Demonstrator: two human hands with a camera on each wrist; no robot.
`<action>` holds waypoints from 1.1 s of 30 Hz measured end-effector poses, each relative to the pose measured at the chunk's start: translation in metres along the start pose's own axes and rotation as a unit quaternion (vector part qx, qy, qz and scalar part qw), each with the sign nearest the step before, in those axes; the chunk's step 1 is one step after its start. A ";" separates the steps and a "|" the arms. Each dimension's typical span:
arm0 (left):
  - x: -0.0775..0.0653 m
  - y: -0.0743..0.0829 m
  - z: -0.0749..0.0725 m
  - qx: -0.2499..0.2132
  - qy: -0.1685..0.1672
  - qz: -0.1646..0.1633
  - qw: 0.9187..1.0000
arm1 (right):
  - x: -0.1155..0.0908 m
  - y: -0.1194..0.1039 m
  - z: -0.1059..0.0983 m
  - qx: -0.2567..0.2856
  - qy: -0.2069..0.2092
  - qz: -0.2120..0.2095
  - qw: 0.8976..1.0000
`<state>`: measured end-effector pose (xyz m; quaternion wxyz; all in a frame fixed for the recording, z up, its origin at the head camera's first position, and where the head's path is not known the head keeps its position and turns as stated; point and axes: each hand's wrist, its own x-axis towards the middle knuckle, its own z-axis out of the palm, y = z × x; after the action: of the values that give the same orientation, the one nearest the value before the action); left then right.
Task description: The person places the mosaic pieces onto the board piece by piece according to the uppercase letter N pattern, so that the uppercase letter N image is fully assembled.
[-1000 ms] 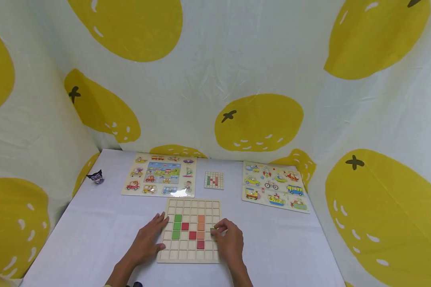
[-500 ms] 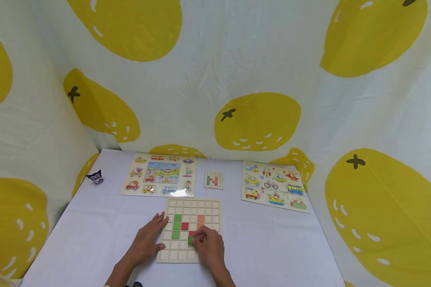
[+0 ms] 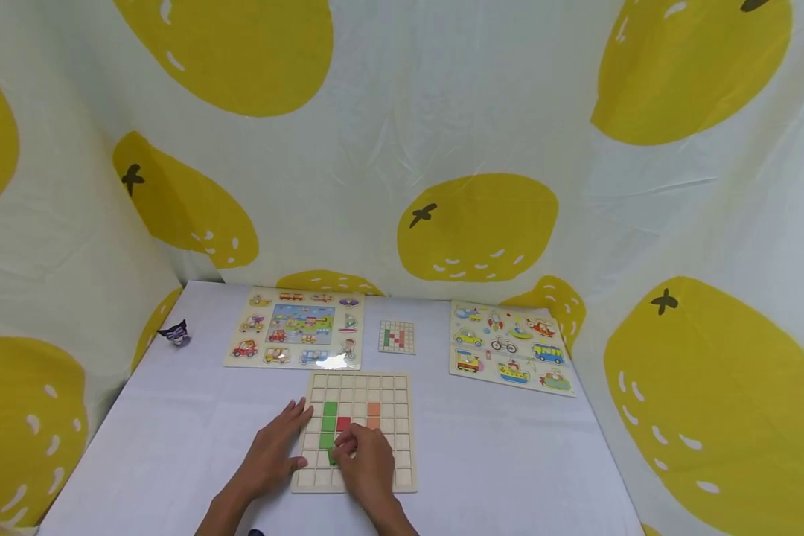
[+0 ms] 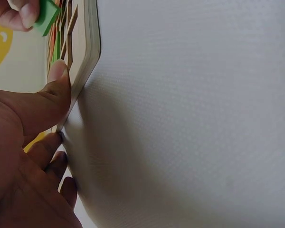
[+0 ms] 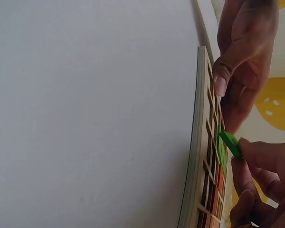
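In the head view, a wooden grid board point(image 3: 402, 458) lies near the front of the table. My right hand point(image 3: 370, 463) pinches a green square tile point(image 5: 231, 144) between thumb and fingers. That tile is tilted, just above the cell below the column of green tiles point(image 3: 328, 423). Spread along the board's left side, my left hand point(image 3: 271, 452) rests with its thumb point(image 4: 59, 80) on the rim and its fingers at the edge. A red tile point(image 3: 344, 423) and orange tiles point(image 3: 374, 409) sit in cells. My right hand covers the cells beneath it.
Behind the board stands a small pattern card point(image 3: 397, 337) with a coloured grid. Picture puzzles lie on either side of it, a left puzzle point(image 3: 237, 342) and a right puzzle point(image 3: 513, 350). A small dark purple object point(image 3: 176, 333) is at far left. Lemon-print cloth encloses the table.
My right hand has moved left across the board with the green tile, from the right columns to below the green column. My left hand has stayed at the board's left edge.
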<state>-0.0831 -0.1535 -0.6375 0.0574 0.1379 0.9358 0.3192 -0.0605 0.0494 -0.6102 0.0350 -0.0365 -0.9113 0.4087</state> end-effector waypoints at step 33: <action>0.002 -0.005 0.004 0.000 0.033 0.024 0.999 | 0.001 0.002 0.008 -0.062 -0.034 -0.053 0.996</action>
<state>-0.0852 -0.1543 -0.6440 0.0188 0.1501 0.9336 0.3248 -0.0617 0.0450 -0.6169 0.0235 0.0234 -0.9361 0.3503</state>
